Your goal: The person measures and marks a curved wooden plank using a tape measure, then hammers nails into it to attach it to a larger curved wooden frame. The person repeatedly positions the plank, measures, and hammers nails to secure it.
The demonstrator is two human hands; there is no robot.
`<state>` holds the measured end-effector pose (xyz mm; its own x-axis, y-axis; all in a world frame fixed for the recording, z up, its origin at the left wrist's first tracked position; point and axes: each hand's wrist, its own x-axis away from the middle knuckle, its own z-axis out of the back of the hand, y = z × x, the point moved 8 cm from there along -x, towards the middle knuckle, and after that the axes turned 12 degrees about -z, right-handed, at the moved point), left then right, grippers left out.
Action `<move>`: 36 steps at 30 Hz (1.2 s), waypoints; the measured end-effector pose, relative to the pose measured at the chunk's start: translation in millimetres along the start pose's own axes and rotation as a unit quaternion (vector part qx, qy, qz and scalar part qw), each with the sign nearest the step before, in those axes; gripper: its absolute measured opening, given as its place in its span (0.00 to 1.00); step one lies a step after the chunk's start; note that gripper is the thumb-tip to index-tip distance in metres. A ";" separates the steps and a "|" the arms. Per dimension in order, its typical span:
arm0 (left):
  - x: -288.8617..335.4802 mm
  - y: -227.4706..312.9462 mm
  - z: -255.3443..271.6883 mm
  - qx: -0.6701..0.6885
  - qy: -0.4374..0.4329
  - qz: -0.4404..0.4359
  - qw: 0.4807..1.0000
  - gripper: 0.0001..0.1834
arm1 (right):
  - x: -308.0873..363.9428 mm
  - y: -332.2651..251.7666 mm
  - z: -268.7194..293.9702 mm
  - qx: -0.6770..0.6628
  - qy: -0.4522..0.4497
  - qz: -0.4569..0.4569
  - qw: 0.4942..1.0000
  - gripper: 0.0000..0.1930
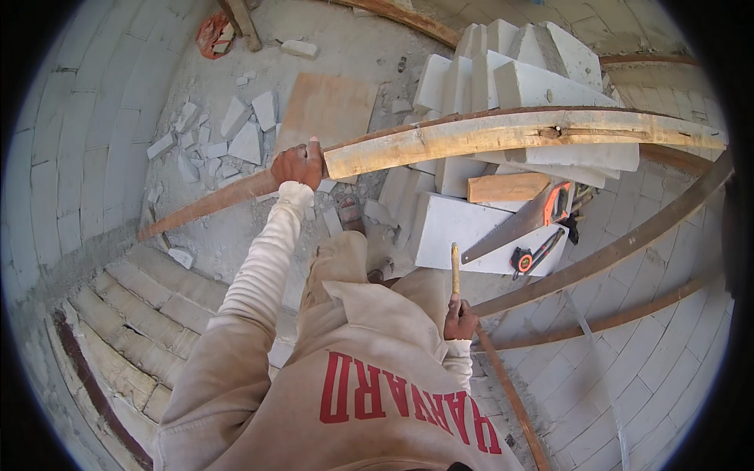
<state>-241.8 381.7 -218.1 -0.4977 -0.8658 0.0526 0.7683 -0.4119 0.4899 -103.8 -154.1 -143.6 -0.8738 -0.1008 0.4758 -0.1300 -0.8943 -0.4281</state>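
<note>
My left hand [298,163] is closed round the near end of a long pale timber beam [518,133], which reaches away to the right. A darker brown timber [212,204] runs from under that hand toward the left wall. In my right hand [460,320], low by my right hip, is a short wooden handle [455,271] pointing up; its lower end is hidden. Ahead of that hand a handsaw [514,228] with an orange grip and an orange-and-black tape measure [522,261] lie on a white block [448,224], beside a short wood offcut [506,188].
White blocks [542,78] are stacked beyond the beam. Broken block pieces [245,141] litter the floor near a brown board [330,106]. A curved-looking timber [613,263] crosses the right side. Block walls [78,133] stand around, and an orange-red bag [210,38] lies far left.
</note>
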 end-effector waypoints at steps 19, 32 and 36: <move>56.7 -26.5 49.3 0.164 0.116 -0.122 0.972 0.21 | 98.2 -33.4 -7.5 -0.135 0.139 0.052 0.980 0.13; 461.2 -343.0 86.3 0.193 -0.260 0.248 0.913 0.58 | 203.3 -58.3 -166.9 -0.161 -0.062 0.134 0.976 0.16; 489.2 -400.1 108.5 0.257 -0.234 0.297 0.889 0.49 | 239.4 -163.3 -188.6 -0.119 -0.112 0.253 0.954 0.17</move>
<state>-836.3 153.9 -293.9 -0.2716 -0.6246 0.7322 0.7258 0.3667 0.5820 -380.2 50.1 -104.6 -0.7347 -0.6072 0.3026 0.1556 -0.5850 -0.7960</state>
